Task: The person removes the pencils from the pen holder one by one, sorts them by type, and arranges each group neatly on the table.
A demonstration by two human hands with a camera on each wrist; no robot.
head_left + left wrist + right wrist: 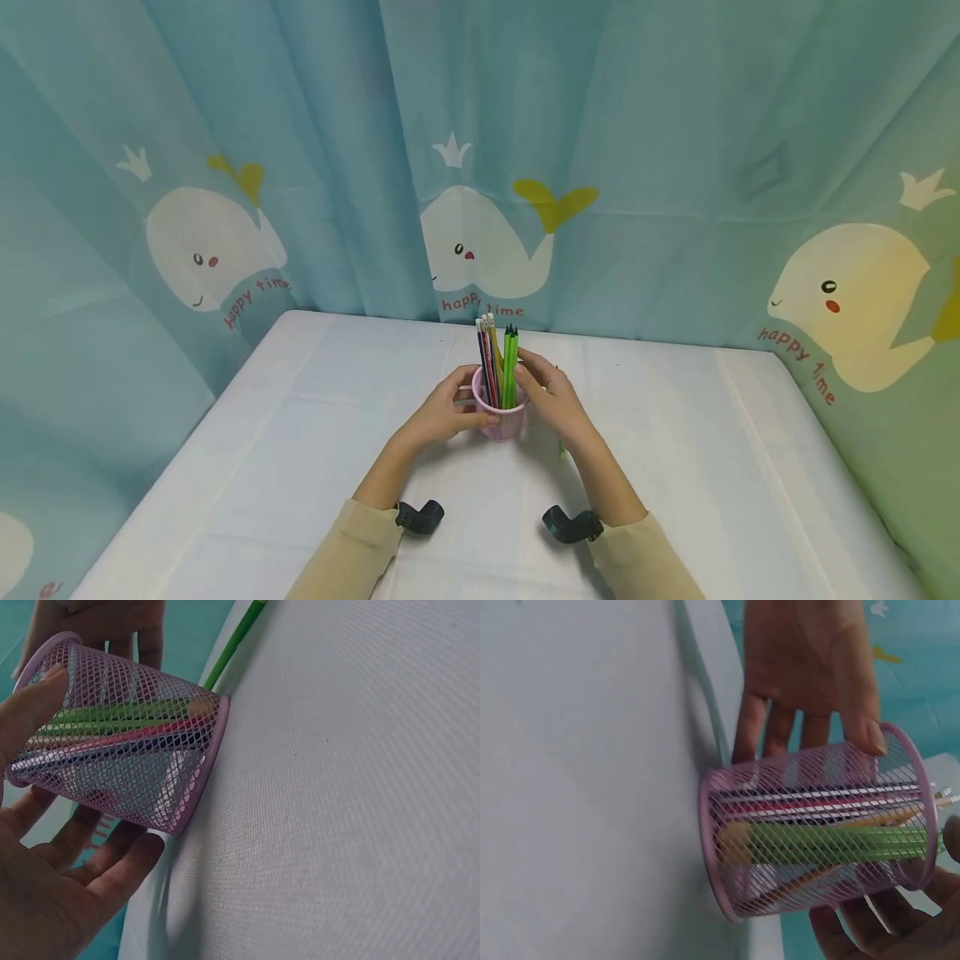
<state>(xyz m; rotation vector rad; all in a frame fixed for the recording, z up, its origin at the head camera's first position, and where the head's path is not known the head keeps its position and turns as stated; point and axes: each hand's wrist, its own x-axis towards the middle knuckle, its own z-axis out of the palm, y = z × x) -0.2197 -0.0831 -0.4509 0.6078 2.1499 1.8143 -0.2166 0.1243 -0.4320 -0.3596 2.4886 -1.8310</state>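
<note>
A pink mesh pencil cup (501, 427) stands upright between both hands, and I cannot tell whether its base touches the table. Inside are green pencils (509, 367) with dark tips up, and dark, red and yellow pencils (489, 358) with white eraser ends up. My left hand (440, 414) holds the cup from the left, thumb in front and fingers round the far side. On the right side, my right hand (553, 402) holds the cup near its rim, its thumb beside the green pencils. The right wrist view shows that hand's fingers (877, 919) along the mesh.
One loose green pencil (238, 643) lies on the white-covered table (720, 467), right of the cup and partly hidden by the right hand in the head view. A blue-green curtain (660, 275) with whale prints hangs behind and along the table's sides.
</note>
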